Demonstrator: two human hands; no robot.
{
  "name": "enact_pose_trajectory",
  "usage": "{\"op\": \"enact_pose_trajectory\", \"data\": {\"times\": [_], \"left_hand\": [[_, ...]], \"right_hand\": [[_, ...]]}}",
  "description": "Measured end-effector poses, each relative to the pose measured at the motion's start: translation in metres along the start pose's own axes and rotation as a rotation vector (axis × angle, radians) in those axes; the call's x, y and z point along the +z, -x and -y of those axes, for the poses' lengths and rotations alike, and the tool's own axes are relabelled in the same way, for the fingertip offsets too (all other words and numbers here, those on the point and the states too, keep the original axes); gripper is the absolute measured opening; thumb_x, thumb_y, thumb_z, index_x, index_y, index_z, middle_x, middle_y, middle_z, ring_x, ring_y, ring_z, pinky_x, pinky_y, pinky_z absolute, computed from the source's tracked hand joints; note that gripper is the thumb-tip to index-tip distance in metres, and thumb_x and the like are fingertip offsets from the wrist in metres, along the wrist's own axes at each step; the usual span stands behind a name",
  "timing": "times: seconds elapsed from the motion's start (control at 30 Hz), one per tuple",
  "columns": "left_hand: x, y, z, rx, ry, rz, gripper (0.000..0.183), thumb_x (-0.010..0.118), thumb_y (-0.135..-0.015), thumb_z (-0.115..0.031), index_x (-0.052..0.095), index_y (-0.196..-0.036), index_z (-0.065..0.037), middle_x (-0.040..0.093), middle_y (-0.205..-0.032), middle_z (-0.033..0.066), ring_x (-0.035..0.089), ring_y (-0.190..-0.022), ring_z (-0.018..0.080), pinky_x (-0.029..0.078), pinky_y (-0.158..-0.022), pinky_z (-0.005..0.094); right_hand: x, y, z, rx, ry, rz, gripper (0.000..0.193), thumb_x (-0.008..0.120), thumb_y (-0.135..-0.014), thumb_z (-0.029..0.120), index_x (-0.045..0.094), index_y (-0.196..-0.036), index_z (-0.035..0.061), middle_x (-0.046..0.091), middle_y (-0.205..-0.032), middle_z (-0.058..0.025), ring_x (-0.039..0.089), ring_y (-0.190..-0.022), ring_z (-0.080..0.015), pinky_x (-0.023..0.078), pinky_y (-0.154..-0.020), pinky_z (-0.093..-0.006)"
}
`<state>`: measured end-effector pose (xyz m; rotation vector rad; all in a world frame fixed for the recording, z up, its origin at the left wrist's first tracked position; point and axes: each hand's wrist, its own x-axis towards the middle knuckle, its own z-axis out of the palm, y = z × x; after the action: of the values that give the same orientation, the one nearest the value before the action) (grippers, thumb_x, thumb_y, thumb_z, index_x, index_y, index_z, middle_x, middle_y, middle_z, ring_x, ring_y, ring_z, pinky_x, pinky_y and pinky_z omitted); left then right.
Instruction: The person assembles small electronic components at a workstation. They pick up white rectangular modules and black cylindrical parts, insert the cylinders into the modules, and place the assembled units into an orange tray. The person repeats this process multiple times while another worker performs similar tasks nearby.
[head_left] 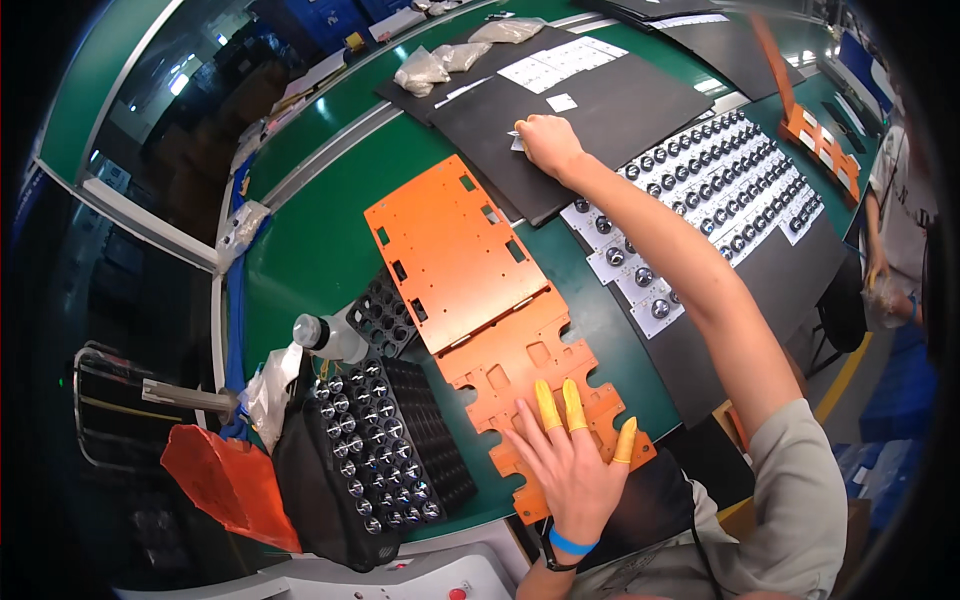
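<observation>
An orange fixture plate with cut-outs lies on the green table, its hinged orange lid folded back on the far side. My left hand rests spread on the near part of the plate, with yellow finger cots on the thumb and two fingers. Stretched far forward, my right hand is closed over the black sheets. A small whitish piece sticks out at its fingertips; its kind is too small to tell.
On the right, white boards carry rows of dark round lenses. Left of the fixture stand a black tray of shiny lenses, a clear bottle and an orange-red bag. Plastic bags lie at the back. Another person is far right.
</observation>
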<state>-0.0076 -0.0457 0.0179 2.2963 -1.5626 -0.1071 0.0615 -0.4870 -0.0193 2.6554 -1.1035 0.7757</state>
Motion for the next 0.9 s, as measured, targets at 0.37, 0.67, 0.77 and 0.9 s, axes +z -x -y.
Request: {"op": "enact_pose_trajectory", "data": {"times": [0.37,0.67,0.77,0.9], "left_hand": [[0.001,-0.001,0.001,-0.038,0.041,0.047,0.084,0.062,-0.091,-0.055,0.043,-0.142,0.009,0.033,-0.155,0.0253,0.017,-0.147,0.0486,0.006,-0.117,0.0662],[-0.001,-0.002,0.001,-0.042,0.051,0.070,0.084,0.063,-0.090,-0.054,0.042,-0.144,0.007,0.033,-0.156,0.0240,0.017,-0.147,0.0488,0.006,-0.117,0.0662],[-0.003,-0.002,0.002,-0.035,0.064,0.086,0.085,0.064,-0.090,-0.054,0.041,-0.145,0.006,0.033,-0.155,0.0242,0.017,-0.147,0.0498,0.006,-0.117,0.0668],[-0.001,0.002,0.004,-0.012,0.072,0.101,0.087,0.065,-0.089,-0.055,0.040,-0.147,0.005,0.033,-0.155,0.0247,0.017,-0.146,0.0509,0.006,-0.116,0.0677]], "right_hand": [[-0.025,-0.002,0.007,-0.043,-0.024,0.225,0.011,0.072,-0.077,0.013,0.071,-0.079,0.0018,0.072,-0.087,-0.0187,0.072,-0.084,-0.0348,0.059,-0.075,-0.0416],[-0.030,-0.027,0.012,-0.253,0.043,0.301,0.032,0.069,-0.076,0.011,0.054,-0.102,-0.0020,0.068,-0.078,-0.0204,0.070,-0.078,-0.0375,0.057,-0.067,-0.0445],[-0.028,-0.033,0.015,-0.200,0.050,0.306,0.032,0.067,-0.077,0.009,0.053,-0.105,-0.0010,0.069,-0.079,-0.0196,0.070,-0.080,-0.0372,0.057,-0.068,-0.0439],[-0.021,-0.025,0.002,-0.204,0.046,0.210,0.026,0.065,-0.081,0.006,0.054,-0.104,0.0010,0.070,-0.084,-0.0180,0.071,-0.084,-0.0366,0.058,-0.071,-0.0437]]}}
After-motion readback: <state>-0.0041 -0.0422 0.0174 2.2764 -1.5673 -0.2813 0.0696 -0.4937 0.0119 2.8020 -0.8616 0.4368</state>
